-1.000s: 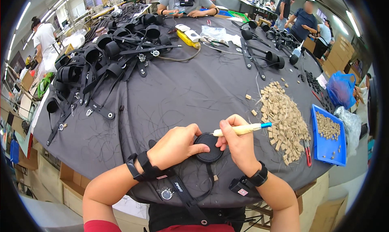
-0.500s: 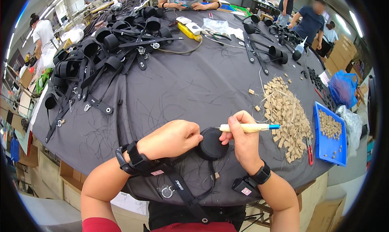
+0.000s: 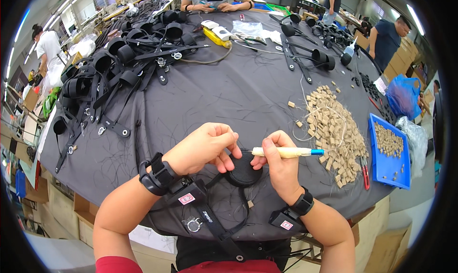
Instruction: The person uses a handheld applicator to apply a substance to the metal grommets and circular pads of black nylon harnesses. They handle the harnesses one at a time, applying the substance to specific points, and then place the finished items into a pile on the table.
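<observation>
In front of me lies a round black cup-shaped piece (image 3: 242,172) on a black strap (image 3: 213,220) with a clear ring. My right hand (image 3: 281,165) grips a pen-shaped tool (image 3: 286,152) with a cream wrapped handle and a blue end. Its thin tip points left, over the cup's far rim. My left hand (image 3: 204,148) is at the cup's left side, thumb and forefinger drawn together close to the tip. Its lower fingers curl against the cup's edge. What the left fingertips pinch, if anything, is too small to make out.
Small tan blocks (image 3: 329,130) are heaped on the right, beside a blue tray (image 3: 377,168) holding more. Red-handled tweezers (image 3: 366,175) lie between them. Black straps with cups (image 3: 126,53) pile up at far left. Across the table sits a person (image 3: 217,1); others stand behind.
My left hand has lifted slightly and its fingers have loosened from a tighter fist. The pen-shaped tool and my right hand have shifted a little left. A standing person at right has moved farther right.
</observation>
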`<control>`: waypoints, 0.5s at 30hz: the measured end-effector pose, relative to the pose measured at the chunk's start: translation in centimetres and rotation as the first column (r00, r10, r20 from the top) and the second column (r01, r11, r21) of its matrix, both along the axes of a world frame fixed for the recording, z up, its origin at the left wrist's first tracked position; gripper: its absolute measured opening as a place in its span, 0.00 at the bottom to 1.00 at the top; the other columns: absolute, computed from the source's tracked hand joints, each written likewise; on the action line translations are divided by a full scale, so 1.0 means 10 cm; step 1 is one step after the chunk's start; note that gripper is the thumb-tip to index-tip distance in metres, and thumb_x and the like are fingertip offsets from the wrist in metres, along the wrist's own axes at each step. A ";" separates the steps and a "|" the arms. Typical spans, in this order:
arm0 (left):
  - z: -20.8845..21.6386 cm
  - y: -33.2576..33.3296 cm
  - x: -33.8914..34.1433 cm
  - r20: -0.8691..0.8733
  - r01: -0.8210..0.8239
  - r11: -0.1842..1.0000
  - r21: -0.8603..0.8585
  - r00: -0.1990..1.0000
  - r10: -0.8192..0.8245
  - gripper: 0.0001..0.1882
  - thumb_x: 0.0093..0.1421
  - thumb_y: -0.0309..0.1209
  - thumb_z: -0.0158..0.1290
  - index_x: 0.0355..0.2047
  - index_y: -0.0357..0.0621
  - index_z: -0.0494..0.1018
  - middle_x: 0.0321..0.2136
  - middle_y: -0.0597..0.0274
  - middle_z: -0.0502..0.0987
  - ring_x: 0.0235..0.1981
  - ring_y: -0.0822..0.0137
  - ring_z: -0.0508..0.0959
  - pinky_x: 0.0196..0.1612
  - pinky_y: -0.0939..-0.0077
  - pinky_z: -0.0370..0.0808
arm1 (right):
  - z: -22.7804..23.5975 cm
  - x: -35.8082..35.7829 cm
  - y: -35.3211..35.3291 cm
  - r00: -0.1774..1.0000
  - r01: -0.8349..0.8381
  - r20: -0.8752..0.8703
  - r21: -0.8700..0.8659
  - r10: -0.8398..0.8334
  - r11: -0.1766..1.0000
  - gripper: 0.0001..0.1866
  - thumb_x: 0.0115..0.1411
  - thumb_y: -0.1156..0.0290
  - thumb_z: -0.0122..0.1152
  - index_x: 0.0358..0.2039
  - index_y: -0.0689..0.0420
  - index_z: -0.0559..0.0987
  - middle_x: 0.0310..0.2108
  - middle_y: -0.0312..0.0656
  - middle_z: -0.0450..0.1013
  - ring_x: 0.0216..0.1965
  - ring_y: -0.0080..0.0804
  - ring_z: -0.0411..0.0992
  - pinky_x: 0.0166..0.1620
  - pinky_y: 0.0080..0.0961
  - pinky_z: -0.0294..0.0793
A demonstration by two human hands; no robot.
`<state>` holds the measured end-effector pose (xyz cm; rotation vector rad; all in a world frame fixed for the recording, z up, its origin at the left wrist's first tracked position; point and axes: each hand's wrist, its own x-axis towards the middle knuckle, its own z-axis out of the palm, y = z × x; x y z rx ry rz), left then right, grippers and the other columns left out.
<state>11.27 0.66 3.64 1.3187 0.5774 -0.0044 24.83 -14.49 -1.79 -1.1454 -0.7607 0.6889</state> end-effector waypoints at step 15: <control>-0.36 -0.30 -0.01 0.309 -0.278 0.960 0.042 0.917 0.252 0.11 0.70 0.35 0.46 0.40 0.39 0.71 0.29 0.66 0.74 0.25 0.76 0.79 0.29 0.85 0.78 | -0.01 0.00 0.03 0.999 0.030 -0.044 0.006 -0.029 1.000 0.11 0.67 0.67 0.56 0.31 0.59 0.69 0.23 0.37 0.73 0.20 0.17 0.72 0.22 0.13 0.71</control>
